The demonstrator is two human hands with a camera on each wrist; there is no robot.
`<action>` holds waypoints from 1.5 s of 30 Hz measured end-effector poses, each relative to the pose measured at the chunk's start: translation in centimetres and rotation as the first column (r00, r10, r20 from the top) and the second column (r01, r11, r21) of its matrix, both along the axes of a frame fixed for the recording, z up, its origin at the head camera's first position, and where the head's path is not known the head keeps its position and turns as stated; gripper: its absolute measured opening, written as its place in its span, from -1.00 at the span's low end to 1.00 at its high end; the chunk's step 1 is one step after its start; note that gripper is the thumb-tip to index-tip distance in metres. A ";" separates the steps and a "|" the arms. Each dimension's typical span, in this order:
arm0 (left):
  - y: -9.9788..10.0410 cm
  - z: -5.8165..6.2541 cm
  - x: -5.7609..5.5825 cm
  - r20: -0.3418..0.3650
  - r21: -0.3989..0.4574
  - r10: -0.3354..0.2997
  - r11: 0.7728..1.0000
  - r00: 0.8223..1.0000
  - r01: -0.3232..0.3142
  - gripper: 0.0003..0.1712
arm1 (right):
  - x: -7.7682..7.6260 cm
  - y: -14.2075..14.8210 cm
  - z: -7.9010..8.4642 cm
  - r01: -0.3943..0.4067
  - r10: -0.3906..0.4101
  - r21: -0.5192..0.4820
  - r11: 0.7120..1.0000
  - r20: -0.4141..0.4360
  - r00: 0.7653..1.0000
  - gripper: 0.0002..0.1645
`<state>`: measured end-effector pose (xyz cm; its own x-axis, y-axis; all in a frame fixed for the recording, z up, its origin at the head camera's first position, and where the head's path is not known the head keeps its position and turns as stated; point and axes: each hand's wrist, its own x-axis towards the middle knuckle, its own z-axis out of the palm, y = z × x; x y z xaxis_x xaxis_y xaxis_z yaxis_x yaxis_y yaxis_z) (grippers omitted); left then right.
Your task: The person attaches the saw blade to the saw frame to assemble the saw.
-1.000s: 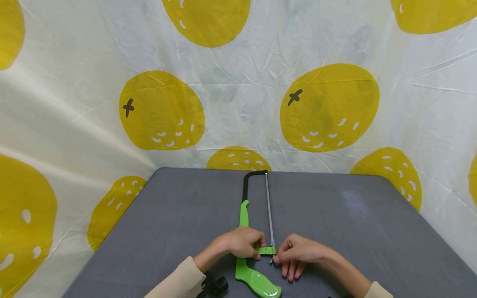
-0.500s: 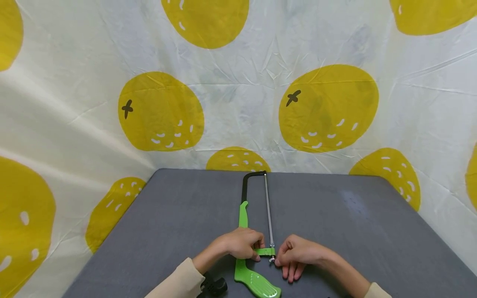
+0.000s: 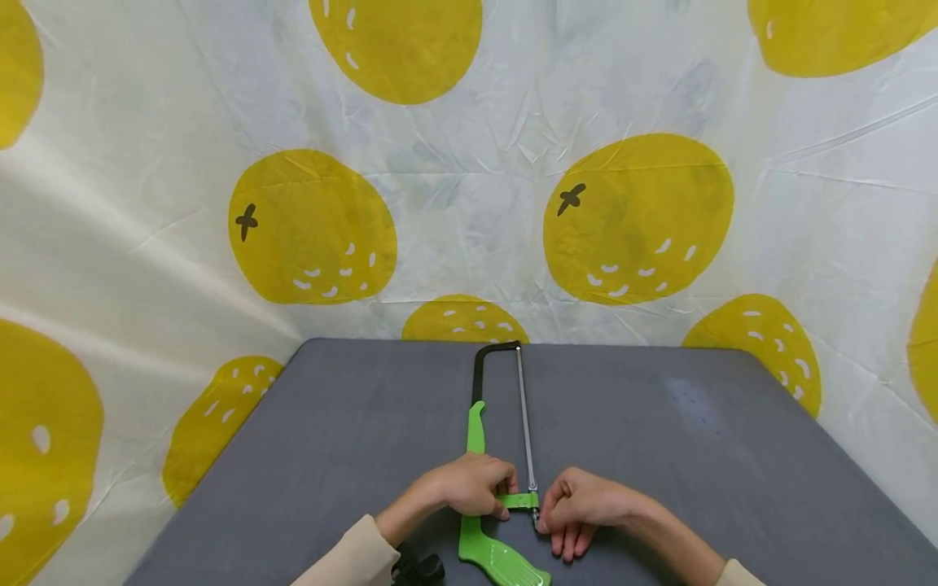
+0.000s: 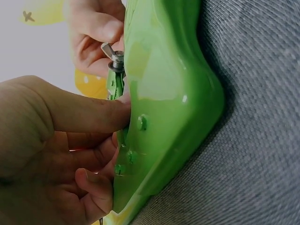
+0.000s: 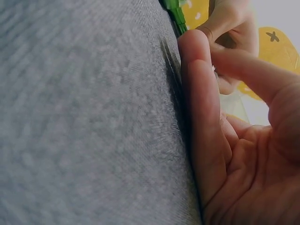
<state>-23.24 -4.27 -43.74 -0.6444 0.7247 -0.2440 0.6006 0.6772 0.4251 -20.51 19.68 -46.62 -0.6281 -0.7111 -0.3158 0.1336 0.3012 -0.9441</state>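
Note:
A hacksaw with a green handle (image 3: 506, 561) and a black front frame (image 3: 479, 374) lies on the table, its blade (image 3: 525, 415) on the right side. My left hand (image 3: 472, 486) grips the green frame beside the short crosspiece (image 3: 522, 500), thumb on the near side in the left wrist view. A metal wing nut (image 4: 115, 55) sticks out at the near end of the blade mount. Thumb and forefinger of my right hand (image 3: 586, 506) pinch at this wing nut, the other fingers extended down by the tabletop. In the right wrist view, those fingers hide the nut.
The saw lies on a grey cloth-like tabletop (image 3: 659, 439), with a light smudge toward the right. A white sheet printed with yellow fruit (image 3: 469, 228) hangs behind and beside it. A black object (image 3: 419, 570) shows under the left sleeve (image 3: 352, 553).
The wing nut has turned between the right fingertips, its wings standing at a different angle. The left hand keeps its hold, and the whole head view has shifted slightly.

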 end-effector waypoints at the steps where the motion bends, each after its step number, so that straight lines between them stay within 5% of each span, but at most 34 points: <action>1: 0.0 0.0 0.0 -0.002 0.001 0.001 1.000 1.000 -0.001 -0.81 | 0.0 0.0 0.0 0.002 -0.002 0.006 1.000 -0.006 1.000 -0.74; 9: -0.1 -0.2 0.0 -0.037 -0.002 0.005 1.000 0.999 -0.005 -0.81 | 0.2 -0.3 0.0 0.014 -0.013 0.030 0.999 -0.031 0.999 -0.57; 45: -0.3 -0.5 -0.4 -0.048 -0.018 -0.069 0.998 0.996 0.068 -0.83 | -0.2 0.2 -0.2 -0.022 0.023 -0.026 0.999 0.034 0.999 -0.85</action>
<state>-23.60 -4.55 -44.28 -0.6047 0.7639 -0.2255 0.6656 0.6401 0.3836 -20.76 19.83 -46.81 -0.6012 -0.7330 -0.3182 0.1595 0.2800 -0.9466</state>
